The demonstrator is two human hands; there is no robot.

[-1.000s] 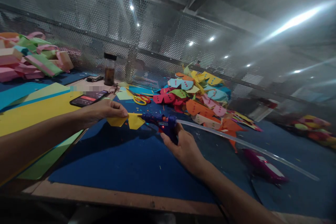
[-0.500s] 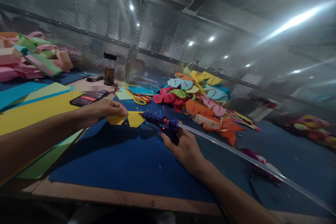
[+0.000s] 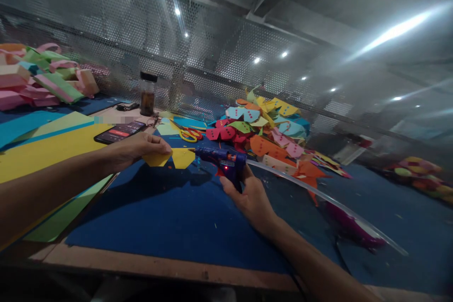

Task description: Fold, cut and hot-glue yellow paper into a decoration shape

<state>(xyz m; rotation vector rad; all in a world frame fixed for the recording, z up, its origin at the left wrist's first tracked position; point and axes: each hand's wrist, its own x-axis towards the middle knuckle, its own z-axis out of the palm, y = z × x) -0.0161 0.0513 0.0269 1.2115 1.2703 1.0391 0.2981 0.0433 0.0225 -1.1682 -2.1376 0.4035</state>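
Pinched between the fingers of my left hand (image 3: 150, 146) is a yellow paper cutout (image 3: 183, 158) with a notch in its lower edge, held above the blue mat (image 3: 170, 231). My right hand (image 3: 253, 200) grips a blue glue gun (image 3: 226, 163) with a small red light lit on its side. The gun's nozzle points left and meets, or nearly meets, the cutout's right upper corner. A long clear glue stick (image 3: 318, 188) sticks out of the gun's back toward the lower right.
Behind the hands lie scissors (image 3: 188, 135) with yellow handles and a heap of colored paper cutouts (image 3: 271, 144). A phone (image 3: 119, 132) rests on paper sheets (image 3: 53, 144) at left, near a dark-lidded bottle (image 3: 147, 94). A purple object (image 3: 354, 227) lies at right.
The glue gun and my right hand have shifted slightly right, and the gun has leveled out. The glue stick's far end now shows. My left hand and the cutout have barely moved.
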